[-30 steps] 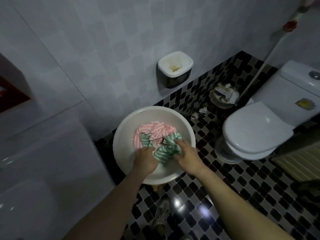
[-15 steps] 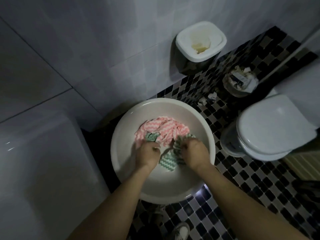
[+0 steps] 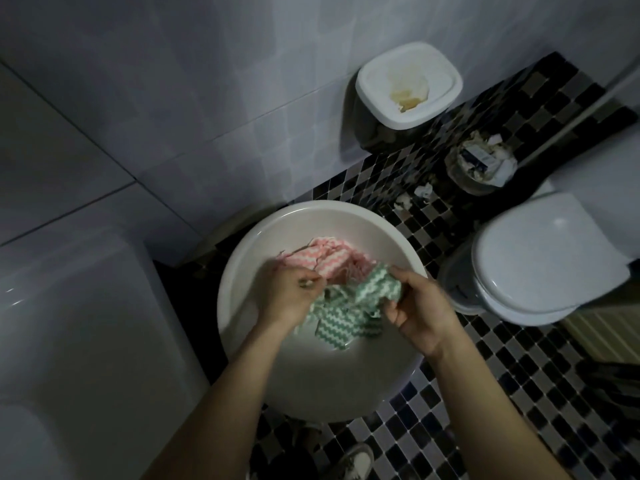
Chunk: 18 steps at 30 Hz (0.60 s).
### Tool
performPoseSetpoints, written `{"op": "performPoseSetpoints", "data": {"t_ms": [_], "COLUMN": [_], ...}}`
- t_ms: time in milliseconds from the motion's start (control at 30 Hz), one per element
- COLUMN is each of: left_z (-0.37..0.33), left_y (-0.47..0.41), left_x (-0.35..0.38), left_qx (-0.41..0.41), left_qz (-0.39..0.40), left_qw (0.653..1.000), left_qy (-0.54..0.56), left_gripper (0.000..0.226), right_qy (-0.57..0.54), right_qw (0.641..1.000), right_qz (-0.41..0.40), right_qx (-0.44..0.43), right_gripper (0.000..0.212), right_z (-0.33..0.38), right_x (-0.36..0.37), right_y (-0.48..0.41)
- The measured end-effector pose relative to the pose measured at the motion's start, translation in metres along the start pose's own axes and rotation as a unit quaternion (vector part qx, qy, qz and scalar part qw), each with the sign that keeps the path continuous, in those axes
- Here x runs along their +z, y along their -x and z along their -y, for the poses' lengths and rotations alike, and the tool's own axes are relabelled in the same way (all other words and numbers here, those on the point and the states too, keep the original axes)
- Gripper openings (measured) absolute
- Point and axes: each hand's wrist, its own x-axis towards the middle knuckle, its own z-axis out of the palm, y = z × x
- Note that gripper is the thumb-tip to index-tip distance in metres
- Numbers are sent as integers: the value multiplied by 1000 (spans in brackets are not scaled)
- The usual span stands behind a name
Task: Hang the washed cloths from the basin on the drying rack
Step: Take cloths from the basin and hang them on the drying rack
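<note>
A round white basin (image 3: 242, 258) stands on the checkered floor below me. Inside it lie a pink-and-white zigzag cloth (image 3: 329, 259) at the back and a green-and-white zigzag cloth (image 3: 341, 323) in front. My left hand (image 3: 289, 294) grips the green cloth's left end. My right hand (image 3: 415, 306) pinches its right end, bunched and lifted a little above the basin floor. The cloth hangs between both hands. No drying rack is in view.
A white toilet (image 3: 540, 258) with its lid down stands at the right. A white-rimmed bin (image 3: 408, 84) hangs on the tiled wall. A small waste basket (image 3: 481, 164) sits behind the toilet. A white tub edge (image 3: 86, 306) fills the left.
Both hands went from pressing into the cloth pile to gripping the green cloth and lifting it slightly. The view has tilted further down over the basin.
</note>
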Motion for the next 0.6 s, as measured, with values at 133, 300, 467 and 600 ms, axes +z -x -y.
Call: {"op": "performPoseSetpoints", "data": {"t_ms": [133, 300, 467, 600], "left_z": [16, 5, -36, -89], "left_y": [-11, -12, 6, 30], "left_x": [34, 36, -7, -50], "left_qx": [-29, -31, 66, 55], "left_qz": [31, 2, 47, 186], "left_qw": [971, 968, 991, 981], "left_qy": [-234, -248, -104, 11], "left_gripper": [29, 22, 23, 18], "right_qy": [107, 173, 429, 585], "right_qw": [993, 979, 883, 767], "right_qz": [-14, -41, -2, 99], "right_qx": [-52, -99, -191, -244], "right_gripper": [20, 31, 30, 65], "right_z": [0, 8, 14, 20], "right_x": [-2, 2, 14, 41], "right_y": [6, 14, 28, 45]}}
